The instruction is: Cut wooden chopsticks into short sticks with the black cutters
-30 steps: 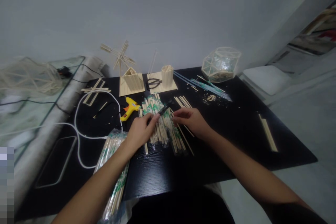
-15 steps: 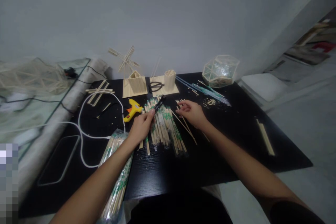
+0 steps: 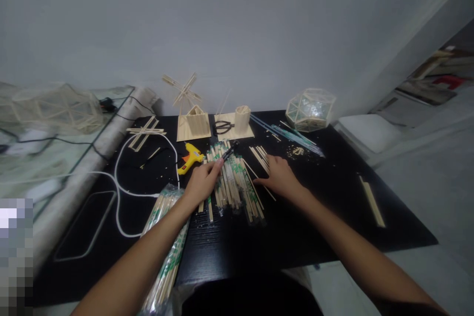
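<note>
The surface (image 3: 237, 247) is black, with fine lines like wood grain. Near its middle lies a pile of wrapped chopsticks (image 3: 230, 182), pale, thin and straight, in clear, shiny plastic with green print. Some loose chopsticks (image 3: 259, 157) lie just to the right of the pile. A long plastic pack (image 3: 172, 256) full of sticks reaches over the front edge. Close to the back edge stand a small wooden house (image 3: 198, 122) and a round-looking stick cup (image 3: 242, 119), each on a flat, square wooden board. A see-through stick ball (image 3: 311, 108) with many flat sides sits at the back right corner, and two flat wood strips (image 3: 373, 203) lie by the right edge. Both arms stretch forward from the front edge, slanting in toward the pile. The left hand (image 3: 203, 180) is over the pile's left side, right beside a yellow glue gun (image 3: 190, 157). Its fingers are curled tight around a black hand tool (image 3: 229, 152), which points away over the chopsticks. The right hand (image 3: 280, 176) is low and palm down, its thumb spread away from its fingers, which reach the loose chopsticks. I cannot tell if they touch.
</note>
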Motion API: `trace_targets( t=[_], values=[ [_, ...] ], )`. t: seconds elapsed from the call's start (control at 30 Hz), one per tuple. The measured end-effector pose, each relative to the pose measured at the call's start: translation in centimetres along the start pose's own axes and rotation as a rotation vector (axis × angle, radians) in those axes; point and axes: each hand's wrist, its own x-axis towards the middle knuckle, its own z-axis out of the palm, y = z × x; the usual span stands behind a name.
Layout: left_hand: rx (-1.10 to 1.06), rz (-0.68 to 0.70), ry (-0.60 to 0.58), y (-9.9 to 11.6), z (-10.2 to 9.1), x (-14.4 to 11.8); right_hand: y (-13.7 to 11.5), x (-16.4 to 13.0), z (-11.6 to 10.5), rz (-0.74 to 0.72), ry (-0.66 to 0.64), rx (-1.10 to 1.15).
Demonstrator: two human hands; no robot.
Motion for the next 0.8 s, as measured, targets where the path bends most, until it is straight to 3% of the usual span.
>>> trace_targets(
  t=[0.37, 0.8],
  values=[
    [0.027, 0.014, -0.021, 0.3, -0.2, -0.1, -1.0, -0.3, 0.1, -0.036, -0.038, -0.048],
    [0.039, 0.024, -0.040, 0.5, -0.2, -0.3, -0.7, 2.0, -0.6, 0.022, -0.112, -0.258]
  ],
)
